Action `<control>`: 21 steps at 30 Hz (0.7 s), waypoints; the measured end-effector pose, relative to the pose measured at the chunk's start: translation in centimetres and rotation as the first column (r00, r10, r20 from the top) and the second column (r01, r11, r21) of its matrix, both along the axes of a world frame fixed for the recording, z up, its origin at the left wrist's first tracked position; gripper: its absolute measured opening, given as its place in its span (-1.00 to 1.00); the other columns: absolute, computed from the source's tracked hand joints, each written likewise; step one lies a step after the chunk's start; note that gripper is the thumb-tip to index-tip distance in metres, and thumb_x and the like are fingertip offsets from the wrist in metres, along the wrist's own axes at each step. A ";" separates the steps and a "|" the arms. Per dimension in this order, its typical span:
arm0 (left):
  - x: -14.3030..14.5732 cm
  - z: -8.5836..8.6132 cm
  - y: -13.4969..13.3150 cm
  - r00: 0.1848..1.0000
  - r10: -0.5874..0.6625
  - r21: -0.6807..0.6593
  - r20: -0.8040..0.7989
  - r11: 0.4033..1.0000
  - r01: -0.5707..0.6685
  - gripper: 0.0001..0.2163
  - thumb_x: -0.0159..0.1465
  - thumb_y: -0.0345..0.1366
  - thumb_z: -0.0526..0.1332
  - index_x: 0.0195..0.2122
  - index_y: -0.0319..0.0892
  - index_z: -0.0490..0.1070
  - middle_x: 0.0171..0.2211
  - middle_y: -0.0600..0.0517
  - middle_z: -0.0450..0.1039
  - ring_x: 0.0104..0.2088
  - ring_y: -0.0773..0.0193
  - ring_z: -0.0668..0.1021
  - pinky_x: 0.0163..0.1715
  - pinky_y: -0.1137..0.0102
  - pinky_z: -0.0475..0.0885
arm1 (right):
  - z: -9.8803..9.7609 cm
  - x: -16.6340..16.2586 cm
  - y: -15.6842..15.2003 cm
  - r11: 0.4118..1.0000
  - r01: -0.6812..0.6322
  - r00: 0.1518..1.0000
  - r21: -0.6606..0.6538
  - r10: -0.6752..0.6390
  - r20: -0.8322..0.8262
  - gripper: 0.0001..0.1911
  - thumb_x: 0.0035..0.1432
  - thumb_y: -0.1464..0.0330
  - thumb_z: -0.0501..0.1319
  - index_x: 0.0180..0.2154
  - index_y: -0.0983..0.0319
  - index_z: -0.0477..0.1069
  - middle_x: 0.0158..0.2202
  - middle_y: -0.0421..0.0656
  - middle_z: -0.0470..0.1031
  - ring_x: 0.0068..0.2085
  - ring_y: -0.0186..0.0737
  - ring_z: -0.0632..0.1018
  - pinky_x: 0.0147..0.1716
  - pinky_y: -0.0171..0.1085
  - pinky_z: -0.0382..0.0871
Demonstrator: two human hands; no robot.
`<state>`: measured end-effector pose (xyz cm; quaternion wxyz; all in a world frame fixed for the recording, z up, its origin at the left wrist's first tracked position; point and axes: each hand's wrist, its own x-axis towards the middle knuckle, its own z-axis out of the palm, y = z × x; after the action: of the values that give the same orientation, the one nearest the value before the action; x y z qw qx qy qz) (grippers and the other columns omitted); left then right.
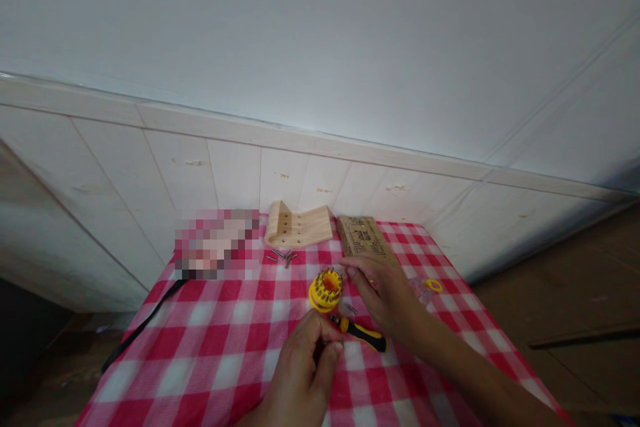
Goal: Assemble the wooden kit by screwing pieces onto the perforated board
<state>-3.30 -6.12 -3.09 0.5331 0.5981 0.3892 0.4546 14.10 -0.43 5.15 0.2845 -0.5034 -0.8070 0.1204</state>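
Observation:
A yellow round bit holder (325, 289) with several metal bits stands on the red-and-white checked tablecloth (215, 340). My right hand (383, 293) reaches toward it from the right, fingers curled near its top rim, pinching something I cannot make out. My left hand (307, 363) is closed around the front end of a yellow-and-black screwdriver (361, 334), which lies across the cloth just below the holder. A few loose bits (350, 309) lie between the holder and the screwdriver.
A curved wooden piece with holes (297, 225) and a brown patterned board (364, 237) lie at the table's far edge, with several screws (283, 256) in front. A clear lid with a yellow ring (431, 285) is at right. A black strap (145, 323) hangs off the left edge.

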 end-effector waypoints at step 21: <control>0.0 -0.2 -0.1 0.999 -0.028 -0.026 0.019 0.999 0.028 -0.83 0.33 -0.27 0.18 -0.41 -0.12 0.29 -0.41 0.04 0.37 -0.40 0.25 0.40 -0.41 0.42 0.25 | 2.3 -2.6 2.8 0.978 -0.158 0.964 -0.139 0.183 0.191 -0.84 0.19 0.59 0.22 -0.32 0.26 0.53 -0.30 -0.11 0.58 -0.22 -0.18 0.56 -0.13 -0.20 0.43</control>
<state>-3.26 -6.20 -3.25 0.5510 0.5920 0.3816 0.4475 11.52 2.42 7.44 0.1577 -0.4583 -0.8631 0.1418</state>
